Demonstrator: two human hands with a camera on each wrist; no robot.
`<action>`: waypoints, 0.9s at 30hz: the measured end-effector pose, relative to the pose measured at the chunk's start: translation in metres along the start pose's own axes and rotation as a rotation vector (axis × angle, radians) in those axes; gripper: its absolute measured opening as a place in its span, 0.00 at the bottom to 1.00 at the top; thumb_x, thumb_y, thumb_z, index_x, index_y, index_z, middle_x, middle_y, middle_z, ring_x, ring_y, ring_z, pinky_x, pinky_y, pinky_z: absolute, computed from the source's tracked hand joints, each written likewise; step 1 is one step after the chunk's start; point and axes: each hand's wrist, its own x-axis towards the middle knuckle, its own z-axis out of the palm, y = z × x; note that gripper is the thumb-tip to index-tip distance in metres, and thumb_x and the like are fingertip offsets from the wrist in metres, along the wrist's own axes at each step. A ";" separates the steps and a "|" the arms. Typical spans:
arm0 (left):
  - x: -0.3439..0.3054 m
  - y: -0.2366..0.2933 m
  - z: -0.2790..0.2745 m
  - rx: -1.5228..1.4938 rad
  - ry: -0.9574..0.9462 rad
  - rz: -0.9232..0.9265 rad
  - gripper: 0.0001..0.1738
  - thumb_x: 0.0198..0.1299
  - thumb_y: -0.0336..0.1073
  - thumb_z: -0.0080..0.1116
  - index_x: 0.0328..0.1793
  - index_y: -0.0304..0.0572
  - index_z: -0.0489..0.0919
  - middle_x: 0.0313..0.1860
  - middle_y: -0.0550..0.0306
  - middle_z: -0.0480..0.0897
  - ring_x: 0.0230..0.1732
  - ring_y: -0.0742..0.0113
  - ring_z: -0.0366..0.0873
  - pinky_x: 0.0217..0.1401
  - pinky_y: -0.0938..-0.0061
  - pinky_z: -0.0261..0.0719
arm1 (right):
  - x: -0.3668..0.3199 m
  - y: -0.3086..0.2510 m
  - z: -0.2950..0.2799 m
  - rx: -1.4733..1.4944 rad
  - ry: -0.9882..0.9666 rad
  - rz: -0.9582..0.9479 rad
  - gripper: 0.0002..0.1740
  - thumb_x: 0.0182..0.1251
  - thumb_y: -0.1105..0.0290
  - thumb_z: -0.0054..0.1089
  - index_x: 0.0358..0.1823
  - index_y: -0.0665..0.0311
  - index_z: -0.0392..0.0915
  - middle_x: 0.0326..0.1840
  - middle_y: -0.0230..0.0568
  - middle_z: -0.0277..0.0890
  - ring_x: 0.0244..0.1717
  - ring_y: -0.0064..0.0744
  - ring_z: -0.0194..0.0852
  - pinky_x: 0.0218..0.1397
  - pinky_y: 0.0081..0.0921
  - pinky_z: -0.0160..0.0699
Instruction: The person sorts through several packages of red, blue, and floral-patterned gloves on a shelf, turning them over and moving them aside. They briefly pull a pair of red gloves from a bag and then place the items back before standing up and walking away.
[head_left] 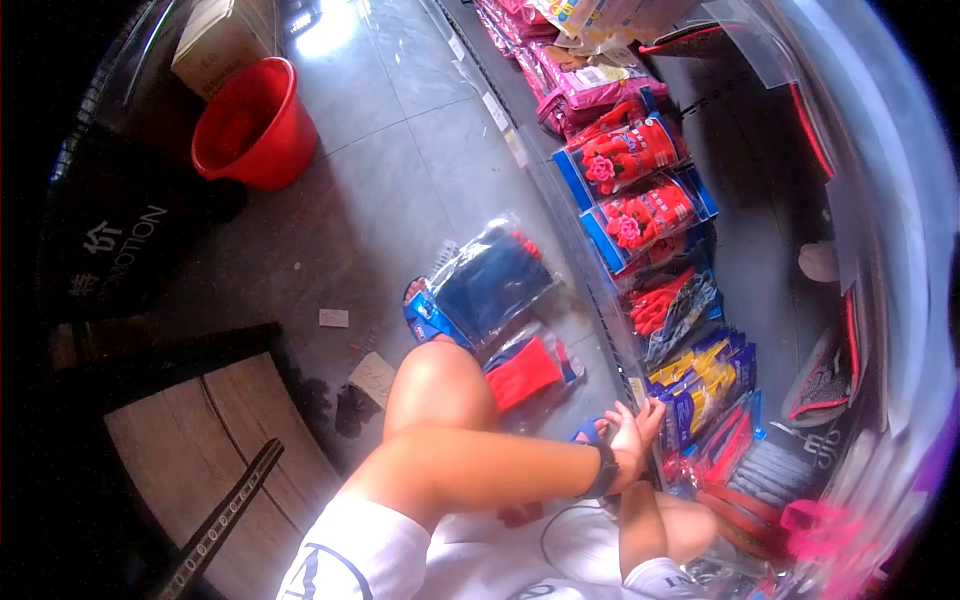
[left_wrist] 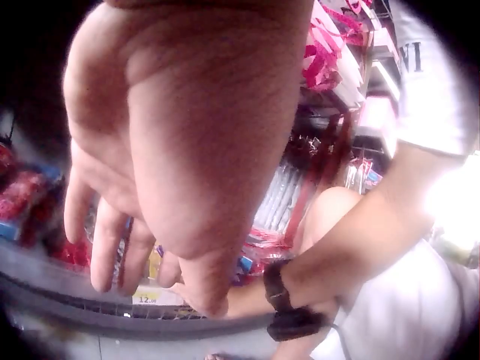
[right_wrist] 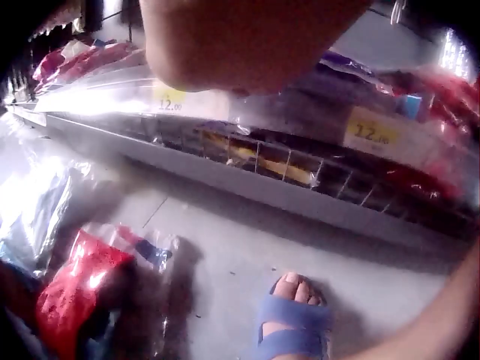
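My left hand (left_wrist: 187, 142) fills much of the left wrist view, its fingers relaxed and hanging down near the shelf edge, with nothing held. In the head view the left hand (head_left: 627, 440) overlaps the right at the shelf front. Behind the left thumb, my right hand (left_wrist: 244, 301) shows partly, beyond a black wristband (left_wrist: 289, 304); its fingers are mostly hidden. The right wrist view has only the heel of the right hand (right_wrist: 247, 45), above a price label (right_wrist: 171, 101). Nearest to both hands on the shelf are yellow-and-purple packets (head_left: 705, 385).
Red glove packets (head_left: 625, 155) line the shelf farther along. On the floor lie a dark clear-wrapped packet (head_left: 495, 280) and a red packet (head_left: 525, 372). A red bucket (head_left: 255, 125) and a cardboard box (head_left: 225, 45) stand at the far left. A blue sandal (right_wrist: 294, 330) is below the shelf.
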 end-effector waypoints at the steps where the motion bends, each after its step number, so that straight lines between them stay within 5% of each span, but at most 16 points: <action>1: 0.000 0.000 0.000 -0.003 0.007 -0.006 0.20 0.57 0.42 0.62 0.53 0.41 0.83 0.47 0.55 0.84 0.57 0.44 0.75 0.66 0.34 0.63 | 0.000 -0.001 -0.001 0.000 -0.008 -0.004 0.06 0.69 0.74 0.56 0.44 0.69 0.73 0.44 0.52 0.76 0.48 0.52 0.74 0.54 0.41 0.73; 27: -0.014 0.001 -0.002 0.028 0.194 -0.243 0.20 0.52 0.24 0.64 0.54 0.40 0.82 0.46 0.55 0.80 0.52 0.48 0.77 0.64 0.35 0.66 | 0.002 -0.011 0.001 -0.027 -0.076 -0.114 0.10 0.67 0.74 0.57 0.49 0.66 0.75 0.45 0.51 0.76 0.49 0.53 0.74 0.54 0.41 0.73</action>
